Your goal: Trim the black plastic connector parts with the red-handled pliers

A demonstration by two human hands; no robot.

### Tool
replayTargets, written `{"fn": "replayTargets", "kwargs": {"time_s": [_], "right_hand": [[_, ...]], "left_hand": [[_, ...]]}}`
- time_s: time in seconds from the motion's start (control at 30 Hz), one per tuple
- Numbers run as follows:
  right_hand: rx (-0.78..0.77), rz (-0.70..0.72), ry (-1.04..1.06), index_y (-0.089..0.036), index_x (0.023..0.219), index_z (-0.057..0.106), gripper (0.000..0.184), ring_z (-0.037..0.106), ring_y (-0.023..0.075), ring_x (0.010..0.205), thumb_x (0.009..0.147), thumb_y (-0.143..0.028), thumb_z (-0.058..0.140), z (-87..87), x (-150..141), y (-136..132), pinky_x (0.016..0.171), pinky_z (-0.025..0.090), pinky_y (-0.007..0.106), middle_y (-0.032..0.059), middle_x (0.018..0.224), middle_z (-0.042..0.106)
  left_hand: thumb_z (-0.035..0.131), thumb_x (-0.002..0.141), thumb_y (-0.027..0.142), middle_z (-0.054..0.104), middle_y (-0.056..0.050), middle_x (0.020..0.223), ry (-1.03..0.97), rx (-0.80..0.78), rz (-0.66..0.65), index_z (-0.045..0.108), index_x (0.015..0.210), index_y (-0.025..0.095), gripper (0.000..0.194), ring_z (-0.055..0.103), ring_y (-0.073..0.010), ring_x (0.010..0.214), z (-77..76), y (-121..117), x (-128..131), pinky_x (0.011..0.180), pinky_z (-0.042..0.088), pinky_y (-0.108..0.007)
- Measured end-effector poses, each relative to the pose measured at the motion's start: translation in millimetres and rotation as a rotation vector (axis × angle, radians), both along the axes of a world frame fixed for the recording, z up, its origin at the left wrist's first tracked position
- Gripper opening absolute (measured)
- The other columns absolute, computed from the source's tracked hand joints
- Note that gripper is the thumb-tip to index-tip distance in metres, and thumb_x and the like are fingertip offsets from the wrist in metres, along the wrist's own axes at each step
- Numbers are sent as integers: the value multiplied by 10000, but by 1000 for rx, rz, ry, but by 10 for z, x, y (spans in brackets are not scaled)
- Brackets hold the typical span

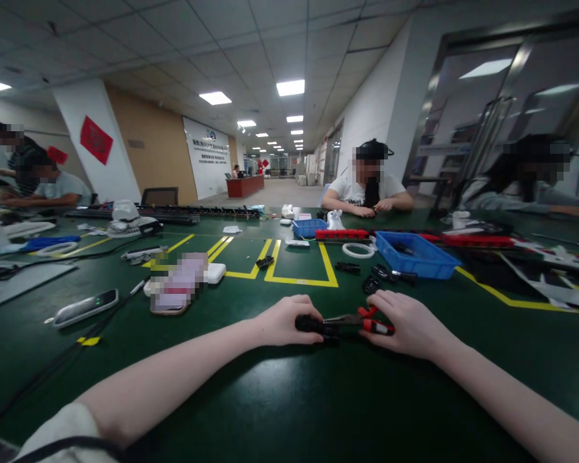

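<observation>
Both my hands rest on the dark green table (289, 399) near its front. My left hand (282, 319) is closed around a small black part (309, 323). My right hand (405, 321) is closed on red-handled pliers (367, 321), whose jaws point left and meet the black part. The two hands sit close together, almost touching. What exactly the black part is I cannot make out.
A blue bin (417, 254) stands at the right beyond my hands, a smaller blue bin (309, 227) farther back. A phone (176, 286) and a white device (84, 307) lie at the left. Yellow tape lines (299, 280) mark the table. Other people sit opposite and at the sides.
</observation>
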State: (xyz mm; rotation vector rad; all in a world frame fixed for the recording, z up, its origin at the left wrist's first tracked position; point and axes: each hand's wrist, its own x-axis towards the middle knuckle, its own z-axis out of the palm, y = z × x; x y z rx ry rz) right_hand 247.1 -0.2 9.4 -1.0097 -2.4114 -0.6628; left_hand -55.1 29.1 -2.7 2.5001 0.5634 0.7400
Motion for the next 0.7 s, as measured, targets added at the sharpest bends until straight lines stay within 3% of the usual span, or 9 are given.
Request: {"fn": "replayTargets", "kwargs": {"time_s": [0.13,0.33,0.7], "right_hand": [[-23,-7,-4,-182,1019,674,357,688,242,746,753,-413,731,18,1,-24,629,541,341,105,902,710],[-50,-44,15,-200,937,670,287,652,227,691,777,-435,705,9,-62,-53,590,502,334,82,840,681],[-37,-79,-14,-153,957,660,282,636,262,739,801,-387,661,-23,-95,-41,630,497,371,137,901,685]], "left_hand": [[808,807,375,647,-53,966,3,-9,3,730,1044,171,322,650,-185,878,-12,10,5,787,533,-295],[814,800,353,644,-55,947,-4,-13,36,740,1026,173,299,636,-195,863,-78,64,9,774,519,-308],[819,790,343,659,-50,952,-36,-23,72,723,1000,164,292,631,-174,814,-83,62,1,746,522,-288]]}}
